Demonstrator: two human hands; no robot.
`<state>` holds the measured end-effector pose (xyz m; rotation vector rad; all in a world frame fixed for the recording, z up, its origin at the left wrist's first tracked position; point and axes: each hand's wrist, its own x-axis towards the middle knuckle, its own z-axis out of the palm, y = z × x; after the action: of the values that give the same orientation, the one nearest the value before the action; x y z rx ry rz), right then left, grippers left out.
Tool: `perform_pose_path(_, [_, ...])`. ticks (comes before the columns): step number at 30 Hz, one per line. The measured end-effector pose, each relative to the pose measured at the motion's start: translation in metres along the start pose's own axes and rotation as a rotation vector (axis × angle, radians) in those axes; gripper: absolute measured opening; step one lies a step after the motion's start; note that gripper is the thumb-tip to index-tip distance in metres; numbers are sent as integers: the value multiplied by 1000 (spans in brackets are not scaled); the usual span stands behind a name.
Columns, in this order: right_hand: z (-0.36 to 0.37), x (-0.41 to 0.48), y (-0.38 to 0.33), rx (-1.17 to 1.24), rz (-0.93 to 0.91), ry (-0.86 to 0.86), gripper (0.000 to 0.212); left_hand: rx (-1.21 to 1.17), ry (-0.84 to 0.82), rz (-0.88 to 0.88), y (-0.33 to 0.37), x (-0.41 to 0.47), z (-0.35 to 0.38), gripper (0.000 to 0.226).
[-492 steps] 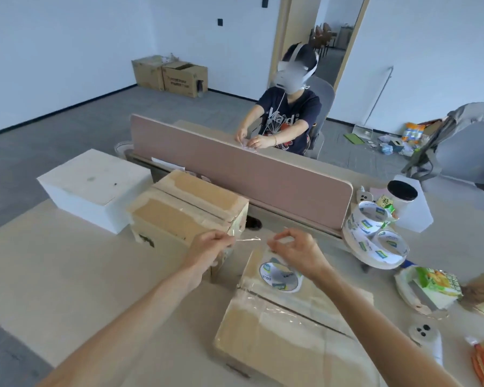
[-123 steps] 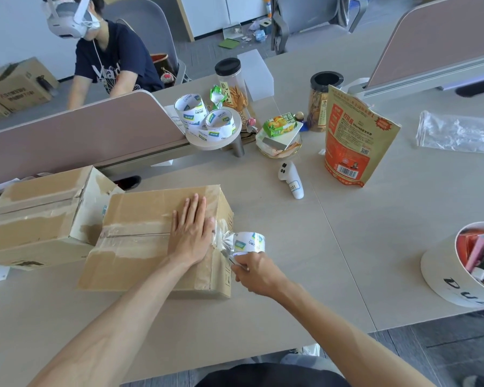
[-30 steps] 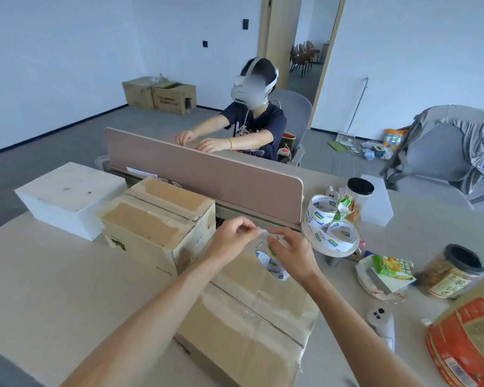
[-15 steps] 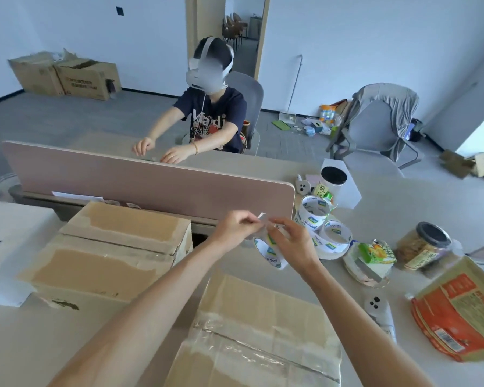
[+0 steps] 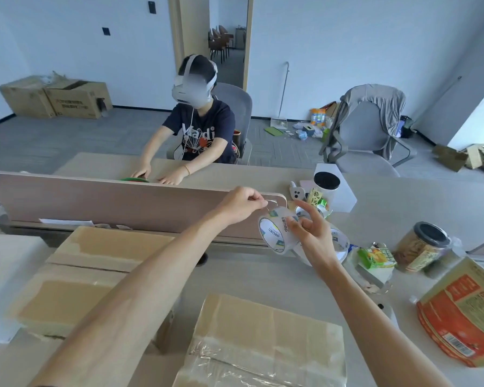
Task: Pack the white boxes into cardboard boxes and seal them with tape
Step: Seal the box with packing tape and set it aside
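Fingertips of the left hand [image 5: 239,202] pinch the free end of clear tape, drawn a short way off the tape roll [image 5: 277,233], which the right hand [image 5: 312,233] grasps from the side with thumb and lower fingers while the index finger sticks up loose. Both hands are raised above the desk [image 5: 403,208], held out in front of the pink divider [image 5: 109,202], forearms reaching forward and converging, well above the box below them.

That near cardboard box [image 5: 266,339] sits closed at the bottom of the view, with glossy tape already wrinkled along its seam. A second cardboard box [image 5: 95,263] to the left is also closed, with pale tape residue on its flaps; whether its seal is complete I cannot tell. Just beside it, at the left edge, lies a white box [image 5: 0,275], apparently not yet packed.

Judging from this, packing is partly done: a fresh strip is being started, likely for another pass over the near box, and at least one white box remains.
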<state>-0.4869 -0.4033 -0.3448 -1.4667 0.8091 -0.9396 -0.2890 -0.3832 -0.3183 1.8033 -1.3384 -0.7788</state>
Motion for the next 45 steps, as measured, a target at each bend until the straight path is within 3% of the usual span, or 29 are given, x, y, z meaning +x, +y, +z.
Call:
perform_pose_path(5, [-5,7,6,-4,13,43,39,61,-12,1,4,10,3,17])
perform_pose_path(9, [-2,10,6,-92,5,60,34,42,-6,4,1,11,6,17])
perform_pose_path(15, [-1,22,19,-223,52,130,25,206,65,68,1,22,5,13])
perform_pose_path(20, [3,42,33,-402,300,187,55,306,130,191,20,32,-3,12])
perform_pose_path(32, [18,38,71,-197,343,334,25,512,108,214,8,74,18,23])
perform_pose_path(40, [23,47,79,-198,378,320,28,590,133,230,-1,90,27,30])
perform_pose_path(45, [28,51,87,-183,395,318,38,813,163,190,-3,93,33,38])
